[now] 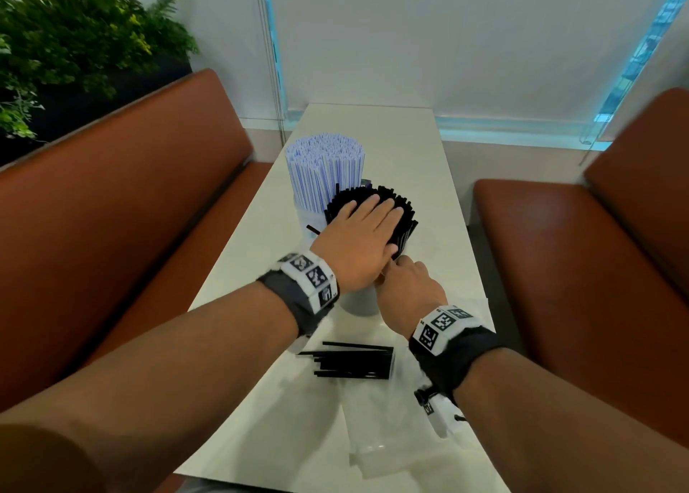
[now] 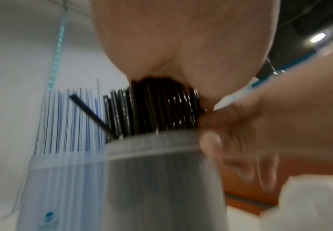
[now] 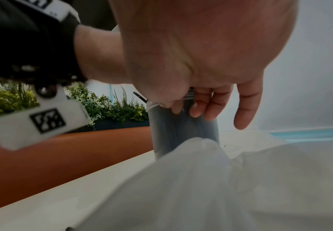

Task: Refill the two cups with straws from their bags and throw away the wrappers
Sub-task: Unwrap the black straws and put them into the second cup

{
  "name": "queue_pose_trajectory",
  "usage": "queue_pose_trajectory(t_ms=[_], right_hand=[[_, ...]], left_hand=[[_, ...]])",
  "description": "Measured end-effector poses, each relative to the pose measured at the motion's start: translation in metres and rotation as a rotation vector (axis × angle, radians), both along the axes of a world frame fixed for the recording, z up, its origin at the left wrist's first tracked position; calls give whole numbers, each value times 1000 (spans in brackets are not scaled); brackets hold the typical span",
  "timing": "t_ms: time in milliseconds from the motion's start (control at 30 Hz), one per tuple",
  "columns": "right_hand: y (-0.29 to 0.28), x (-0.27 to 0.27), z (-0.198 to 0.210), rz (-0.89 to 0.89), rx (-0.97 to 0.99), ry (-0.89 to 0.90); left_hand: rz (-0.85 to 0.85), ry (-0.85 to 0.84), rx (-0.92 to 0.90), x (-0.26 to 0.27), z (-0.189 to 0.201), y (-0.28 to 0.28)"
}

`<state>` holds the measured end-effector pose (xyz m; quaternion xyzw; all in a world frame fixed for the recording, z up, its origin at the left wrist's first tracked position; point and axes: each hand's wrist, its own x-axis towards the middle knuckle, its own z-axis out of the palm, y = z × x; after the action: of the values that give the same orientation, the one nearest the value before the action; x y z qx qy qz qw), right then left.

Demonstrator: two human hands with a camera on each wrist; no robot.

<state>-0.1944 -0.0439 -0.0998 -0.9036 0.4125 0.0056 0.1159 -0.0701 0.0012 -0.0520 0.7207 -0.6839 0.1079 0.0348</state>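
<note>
A grey cup point(image 1: 359, 304) point(image 2: 161, 171) point(image 3: 181, 129) packed with black straws point(image 1: 404, 224) point(image 2: 157, 109) stands mid-table. My left hand point(image 1: 365, 231) point(image 2: 181, 39) lies flat on the straw tops, fingers straight, pressing down. My right hand point(image 1: 402, 280) point(image 2: 250, 125) holds the cup at its rim, fingers point(image 3: 211, 106) curled against its side, little finger out. Behind stands a clear cup point(image 1: 307, 216) full of white, blue-striped straws point(image 1: 324, 168) point(image 2: 68, 121). One black straw point(image 2: 88, 115) leans out to the left.
Several loose black straws point(image 1: 354, 360) lie on the white table point(image 1: 373, 127) near me. Clear plastic wrappers point(image 1: 376, 444) point(image 3: 221, 179) lie at the near right. Orange bench seats point(image 1: 130, 212) flank the table, with plants point(image 1: 74, 37) at the far left.
</note>
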Motion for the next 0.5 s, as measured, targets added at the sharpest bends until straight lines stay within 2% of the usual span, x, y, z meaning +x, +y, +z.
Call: queue_pose_trajectory(t_ms=[100,200,333,400,500], right_hand=[[-2,-1,0,35,0,15],[-1,-1,2,48,11,7],[2,1,8,47,5,121],[2,-5,10,77,24,62],[5,-21,8,112,-1,-267]], left_hand=[[17,30,-97,4,3,-6],[90,24,16,10,2,-11],[39,105,52,8,12,-3],[5,208,-85,7,16,13],[-55,403,-442,7,15,47]])
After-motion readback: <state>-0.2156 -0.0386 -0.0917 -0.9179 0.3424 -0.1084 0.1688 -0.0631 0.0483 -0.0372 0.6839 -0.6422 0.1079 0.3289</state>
